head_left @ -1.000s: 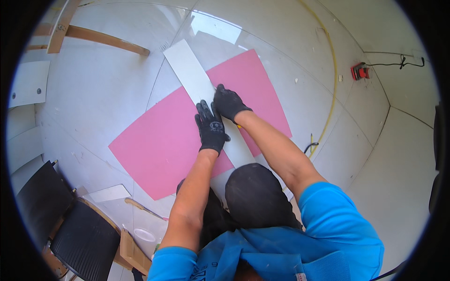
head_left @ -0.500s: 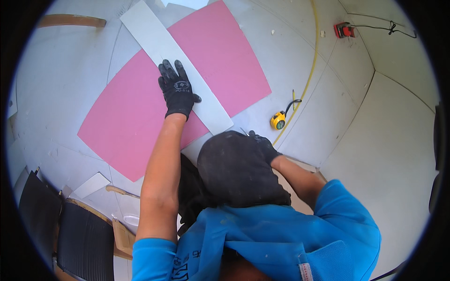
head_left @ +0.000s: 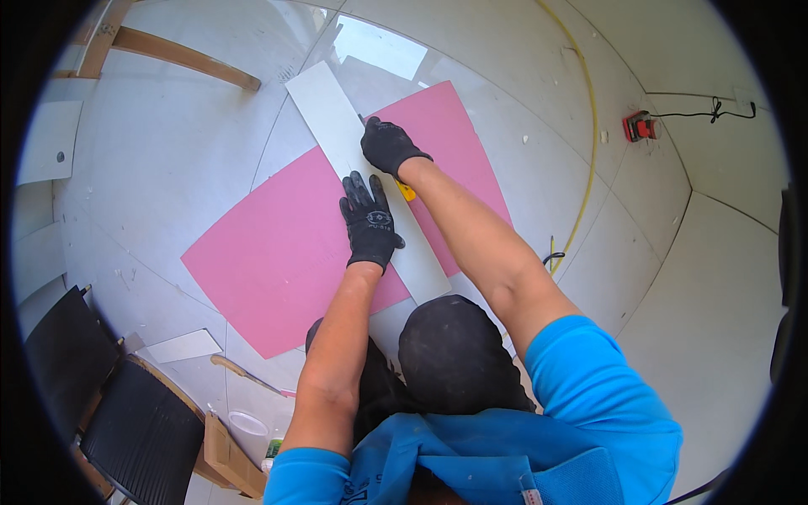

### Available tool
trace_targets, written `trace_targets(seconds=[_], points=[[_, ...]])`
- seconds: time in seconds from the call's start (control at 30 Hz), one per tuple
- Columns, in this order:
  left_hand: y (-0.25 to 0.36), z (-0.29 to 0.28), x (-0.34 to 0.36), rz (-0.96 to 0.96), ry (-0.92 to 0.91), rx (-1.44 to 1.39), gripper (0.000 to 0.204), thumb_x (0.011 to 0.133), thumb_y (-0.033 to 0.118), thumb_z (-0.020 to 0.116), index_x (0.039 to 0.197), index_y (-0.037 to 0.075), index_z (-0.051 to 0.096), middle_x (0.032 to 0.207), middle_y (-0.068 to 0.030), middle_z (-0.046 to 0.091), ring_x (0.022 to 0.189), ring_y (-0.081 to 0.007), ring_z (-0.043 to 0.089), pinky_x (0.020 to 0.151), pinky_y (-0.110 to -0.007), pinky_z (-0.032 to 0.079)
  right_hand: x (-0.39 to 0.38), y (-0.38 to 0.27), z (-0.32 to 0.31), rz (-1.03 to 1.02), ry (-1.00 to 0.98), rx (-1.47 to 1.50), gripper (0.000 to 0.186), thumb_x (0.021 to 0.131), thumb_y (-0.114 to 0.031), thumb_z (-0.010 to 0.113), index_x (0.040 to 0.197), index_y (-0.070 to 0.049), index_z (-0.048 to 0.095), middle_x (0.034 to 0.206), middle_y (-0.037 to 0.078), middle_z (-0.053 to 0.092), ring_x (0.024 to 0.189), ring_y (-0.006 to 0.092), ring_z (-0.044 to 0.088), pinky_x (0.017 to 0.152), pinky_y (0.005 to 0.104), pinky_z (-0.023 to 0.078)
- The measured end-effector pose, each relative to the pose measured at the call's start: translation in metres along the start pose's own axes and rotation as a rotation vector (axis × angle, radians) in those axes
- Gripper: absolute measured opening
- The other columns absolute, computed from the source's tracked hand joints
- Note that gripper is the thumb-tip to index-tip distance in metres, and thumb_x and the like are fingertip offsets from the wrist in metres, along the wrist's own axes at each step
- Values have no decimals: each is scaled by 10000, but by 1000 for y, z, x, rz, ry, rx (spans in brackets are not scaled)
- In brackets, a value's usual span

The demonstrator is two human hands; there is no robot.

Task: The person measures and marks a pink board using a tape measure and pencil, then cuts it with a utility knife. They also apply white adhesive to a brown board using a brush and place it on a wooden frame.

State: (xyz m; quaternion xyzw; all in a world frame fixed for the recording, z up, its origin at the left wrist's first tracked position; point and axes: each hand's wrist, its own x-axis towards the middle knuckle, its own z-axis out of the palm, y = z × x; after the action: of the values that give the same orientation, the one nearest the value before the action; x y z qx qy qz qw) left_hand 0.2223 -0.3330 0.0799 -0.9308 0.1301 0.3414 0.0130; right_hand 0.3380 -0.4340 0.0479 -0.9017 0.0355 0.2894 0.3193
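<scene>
A long white strip [head_left: 316,101] lies diagonally across a pink sheet [head_left: 257,261] on the tiled floor. My left hand [head_left: 369,220], in a black glove, lies flat on the strip with its fingers stretched out. My right hand [head_left: 389,147], also gloved, is higher up at the strip's right edge, closed on a slim tool whose thin tip shows beyond the fingers. A yellow object [head_left: 407,190] shows beneath the right wrist; whether it belongs to the tool I cannot tell. My dark-clad knee [head_left: 450,353] is at the strip's near end.
A wooden frame [head_left: 185,55] stands at the upper left. Black chairs [head_left: 147,429], white offcuts [head_left: 181,345] and a cardboard piece [head_left: 227,454] are at the lower left. A red power tool [head_left: 640,128] with a cord and a long yellow line [head_left: 593,109] lie on the right, near the wall.
My right hand was down beside my knee half a second ago; it is now back up along the strip, further up than a second ago. My left hand stays on the strip.
</scene>
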Motion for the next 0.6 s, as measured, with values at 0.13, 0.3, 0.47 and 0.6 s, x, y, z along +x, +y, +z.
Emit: trace_targets(seconds=[0.13, 0.3, 0.47, 0.6], points=[[1, -4, 0, 1, -15, -15, 1323, 554, 489, 872, 1511, -5, 104, 1543, -331, 64, 1445, -482, 32, 1139, -570, 136, 0, 4, -8, -8, -51, -73, 365, 938, -147, 313, 1164, 53, 518, 1162, 299, 598, 1105, 397, 592, 955, 462, 466], [5, -3, 0, 15, -5, -42, 1360, 528, 453, 890, 1509, -16, 74, 1544, -338, 19, 1447, -479, -1, 1141, -566, 131, -2, 11, 5, 43, 7, -31, 309, 925, -130, 346, 1104, 44, 527, 1129, 312, 604, 1082, 398, 605, 934, 466, 478], [4, 3, 2, -18, -6, 65, 1334, 554, 522, 853, 1515, 1, 88, 1550, -329, 31, 1447, -479, 13, 1129, -566, 149, -47, 16, 18, -6, -23, -168, 265, 922, -152, 398, 1070, 33, 514, 965, 280, 655, 944, 397, 652, 821, 467, 520], [5, 1, 2, -20, 18, 58, 1292, 574, 485, 862, 1513, 5, 115, 1551, -321, 55, 1447, -475, 42, 1130, -567, 163, -126, 60, 62, -220, 202, -278, 226, 870, -86, 435, 1036, 64, 467, 849, 230, 634, 810, 347, 663, 710, 440, 540]])
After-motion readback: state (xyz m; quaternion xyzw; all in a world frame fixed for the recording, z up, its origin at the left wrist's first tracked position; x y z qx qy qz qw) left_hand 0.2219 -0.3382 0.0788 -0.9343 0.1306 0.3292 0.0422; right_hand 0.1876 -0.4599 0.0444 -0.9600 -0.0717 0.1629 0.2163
